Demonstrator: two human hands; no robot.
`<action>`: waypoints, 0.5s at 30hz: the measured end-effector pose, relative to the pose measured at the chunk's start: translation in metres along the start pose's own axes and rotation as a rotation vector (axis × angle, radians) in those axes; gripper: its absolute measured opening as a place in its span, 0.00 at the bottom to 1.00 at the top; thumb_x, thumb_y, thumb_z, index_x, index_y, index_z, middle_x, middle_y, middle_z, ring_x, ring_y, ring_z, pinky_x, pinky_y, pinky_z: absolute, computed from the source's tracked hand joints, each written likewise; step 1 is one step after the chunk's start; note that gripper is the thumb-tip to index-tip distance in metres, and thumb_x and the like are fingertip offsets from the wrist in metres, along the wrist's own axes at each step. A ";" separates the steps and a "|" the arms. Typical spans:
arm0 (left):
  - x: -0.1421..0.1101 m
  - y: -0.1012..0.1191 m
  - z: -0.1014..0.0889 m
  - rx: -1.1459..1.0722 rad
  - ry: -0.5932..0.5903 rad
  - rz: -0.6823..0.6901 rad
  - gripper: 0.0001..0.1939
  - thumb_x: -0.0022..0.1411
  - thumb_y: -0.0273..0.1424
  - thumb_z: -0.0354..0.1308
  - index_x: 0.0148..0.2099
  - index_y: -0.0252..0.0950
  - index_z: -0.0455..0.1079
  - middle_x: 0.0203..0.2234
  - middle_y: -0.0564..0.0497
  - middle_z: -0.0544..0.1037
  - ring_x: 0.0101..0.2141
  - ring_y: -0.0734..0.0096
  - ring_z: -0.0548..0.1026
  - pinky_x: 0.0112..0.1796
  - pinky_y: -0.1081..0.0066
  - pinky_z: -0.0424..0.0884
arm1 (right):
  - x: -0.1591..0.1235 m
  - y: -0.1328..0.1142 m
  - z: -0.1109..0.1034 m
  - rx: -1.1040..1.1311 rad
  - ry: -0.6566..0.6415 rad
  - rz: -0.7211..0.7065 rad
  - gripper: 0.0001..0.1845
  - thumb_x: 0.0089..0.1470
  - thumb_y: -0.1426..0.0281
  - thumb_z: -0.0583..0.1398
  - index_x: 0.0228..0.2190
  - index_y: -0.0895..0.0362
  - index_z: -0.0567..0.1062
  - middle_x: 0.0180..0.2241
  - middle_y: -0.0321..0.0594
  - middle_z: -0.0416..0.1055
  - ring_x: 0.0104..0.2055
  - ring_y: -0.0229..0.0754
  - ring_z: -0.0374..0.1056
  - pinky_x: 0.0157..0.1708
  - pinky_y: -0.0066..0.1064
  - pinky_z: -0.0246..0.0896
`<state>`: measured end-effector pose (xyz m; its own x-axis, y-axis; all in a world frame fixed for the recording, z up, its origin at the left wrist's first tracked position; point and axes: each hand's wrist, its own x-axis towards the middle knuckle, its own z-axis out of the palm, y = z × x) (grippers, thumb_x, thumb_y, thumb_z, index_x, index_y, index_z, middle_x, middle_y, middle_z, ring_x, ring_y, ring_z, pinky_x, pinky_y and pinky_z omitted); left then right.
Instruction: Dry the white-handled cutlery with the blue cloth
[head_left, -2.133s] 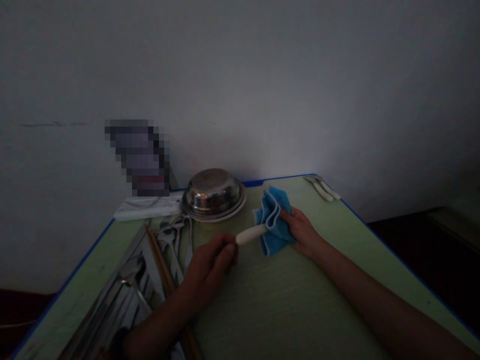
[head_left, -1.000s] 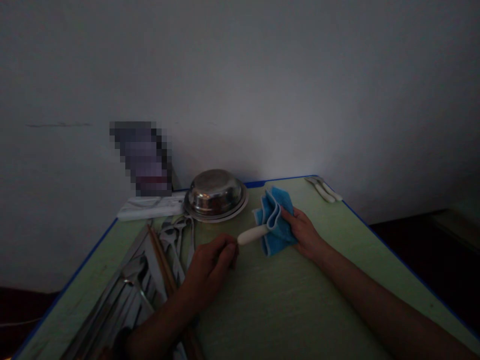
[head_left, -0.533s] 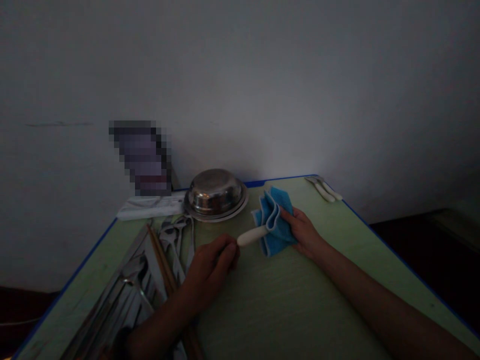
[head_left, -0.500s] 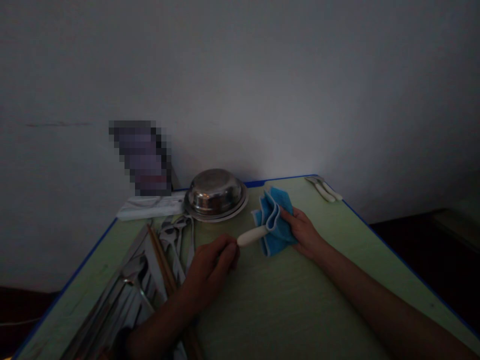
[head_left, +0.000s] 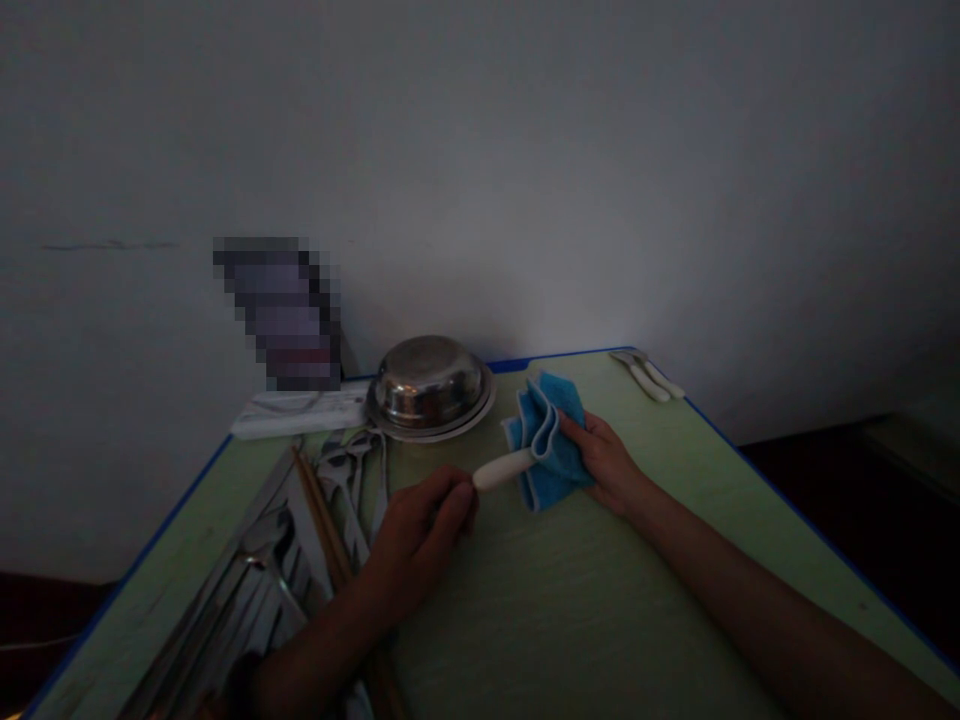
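The left hand (head_left: pixel 427 528) is pinching the butt of a white-handled utensil (head_left: pixel 502 470), thumb and fingers closing together on it. The right hand (head_left: pixel 609 463) is gripping a blue cloth (head_left: pixel 559 450), whose folds are covering the utensil's other end; in this dim light I can't tell what kind of head they are hiding. The utensil is slanting between the two hands, over the middle of the table (head_left: pixel 570 600). Spoons (head_left: pixel 336 464) and chopsticks (head_left: pixel 321 508) are lying near the left forearm. Farther back, a steel bowl (head_left: pixel 429 375) is resting upside down on a dish (head_left: pixel 450 435), just beside a white box (head_left: pixel 300 412). Two white-handled pieces (head_left: pixel 649 381) are lying side by side at the far right corner.
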<state>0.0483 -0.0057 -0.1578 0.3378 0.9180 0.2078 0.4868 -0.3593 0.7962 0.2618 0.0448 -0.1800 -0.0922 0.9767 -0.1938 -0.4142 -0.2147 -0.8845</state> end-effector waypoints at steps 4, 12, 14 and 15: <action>0.000 0.001 0.001 0.007 -0.005 -0.011 0.17 0.65 0.34 0.42 0.25 0.36 0.60 0.17 0.58 0.63 0.19 0.76 0.63 0.22 0.75 0.58 | 0.000 0.000 0.001 -0.001 -0.004 -0.004 0.15 0.41 0.59 0.65 0.30 0.56 0.74 0.27 0.35 0.77 0.32 0.42 0.72 0.31 0.31 0.66; 0.000 0.001 0.000 0.035 -0.010 -0.025 0.18 0.65 0.36 0.41 0.25 0.36 0.60 0.17 0.57 0.63 0.19 0.75 0.64 0.23 0.75 0.59 | 0.000 0.002 0.000 -0.032 -0.025 -0.022 0.17 0.42 0.58 0.65 0.31 0.56 0.74 0.26 0.34 0.76 0.29 0.40 0.71 0.30 0.31 0.66; 0.000 0.002 0.000 0.045 -0.021 -0.031 0.18 0.65 0.36 0.41 0.25 0.36 0.60 0.17 0.57 0.63 0.19 0.75 0.64 0.24 0.74 0.59 | 0.000 0.002 -0.001 -0.053 -0.033 -0.030 0.17 0.42 0.57 0.64 0.32 0.56 0.74 0.26 0.34 0.76 0.28 0.40 0.71 0.30 0.32 0.66; 0.001 0.002 0.000 0.051 -0.027 -0.036 0.18 0.65 0.37 0.40 0.25 0.36 0.60 0.17 0.57 0.64 0.20 0.75 0.65 0.24 0.74 0.60 | 0.000 0.003 -0.001 -0.065 -0.039 -0.036 0.17 0.42 0.56 0.64 0.32 0.56 0.74 0.26 0.34 0.75 0.28 0.40 0.71 0.30 0.32 0.65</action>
<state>0.0493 -0.0057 -0.1558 0.3403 0.9259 0.1640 0.5392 -0.3350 0.7727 0.2619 0.0445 -0.1831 -0.1136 0.9827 -0.1460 -0.3578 -0.1775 -0.9168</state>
